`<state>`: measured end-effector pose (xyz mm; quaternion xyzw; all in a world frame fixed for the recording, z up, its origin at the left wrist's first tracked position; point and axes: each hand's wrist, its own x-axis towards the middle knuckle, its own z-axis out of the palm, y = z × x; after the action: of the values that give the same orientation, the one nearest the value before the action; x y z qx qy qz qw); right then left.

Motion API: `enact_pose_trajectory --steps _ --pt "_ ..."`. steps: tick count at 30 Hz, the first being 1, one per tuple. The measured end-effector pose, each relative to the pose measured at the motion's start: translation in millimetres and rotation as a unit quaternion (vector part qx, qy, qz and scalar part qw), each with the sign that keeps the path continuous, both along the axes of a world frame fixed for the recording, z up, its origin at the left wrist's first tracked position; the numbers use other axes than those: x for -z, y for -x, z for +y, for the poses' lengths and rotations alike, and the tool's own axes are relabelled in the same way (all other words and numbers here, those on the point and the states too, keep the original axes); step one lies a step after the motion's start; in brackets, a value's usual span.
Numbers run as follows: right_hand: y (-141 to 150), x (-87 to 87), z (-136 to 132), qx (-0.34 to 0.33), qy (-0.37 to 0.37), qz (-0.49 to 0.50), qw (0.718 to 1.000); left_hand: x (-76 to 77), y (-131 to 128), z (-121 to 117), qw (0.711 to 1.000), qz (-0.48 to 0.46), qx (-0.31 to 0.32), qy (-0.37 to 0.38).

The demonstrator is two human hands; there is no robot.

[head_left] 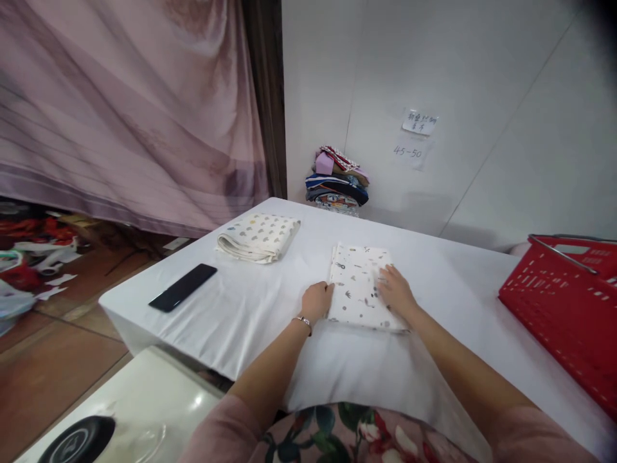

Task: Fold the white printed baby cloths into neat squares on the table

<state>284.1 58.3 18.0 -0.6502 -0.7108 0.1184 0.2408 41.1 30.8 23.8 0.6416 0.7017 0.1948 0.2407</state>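
A folded white cloth with small grey prints (354,289) lies flat on the white-covered table in front of me. My left hand (317,301) grips its left edge, fingers curled in, the thumb towards the fabric. On the right part of the same cloth rests my right hand (396,290), palm down with fingers stretched out. Farther back to the left lies another folded cloth (260,236), white with grey and a few coloured motifs, its layers rounded at the near side.
A black phone (183,287) lies near the table's left edge. At the right stands a red plastic basket (563,308) with a metal handle. Several folded fabrics (337,180) are piled beyond the table (270,308), by the wall. A pink curtain (144,116) hangs at left.
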Motion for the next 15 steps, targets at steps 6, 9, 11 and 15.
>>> enact_pose_trajectory --steps 6,9,11,15 --pt "43.4 0.4 -78.4 -0.204 0.033 -0.122 0.971 2.9 11.7 -11.5 0.995 -0.099 -0.011 -0.006" --pt "52.3 -2.1 -89.1 -0.226 0.024 -0.113 0.967 6.7 17.8 -22.4 0.987 -0.164 -0.006 0.001" --pt "58.9 -1.8 -89.0 -0.241 0.014 -0.104 0.965 9.5 21.5 -30.4 0.982 -0.19 -0.004 -0.01" --pt "78.1 3.8 -92.1 -0.276 -0.001 -0.097 0.956 13.6 25.3 -45.4 0.976 -0.216 -0.007 -0.036"
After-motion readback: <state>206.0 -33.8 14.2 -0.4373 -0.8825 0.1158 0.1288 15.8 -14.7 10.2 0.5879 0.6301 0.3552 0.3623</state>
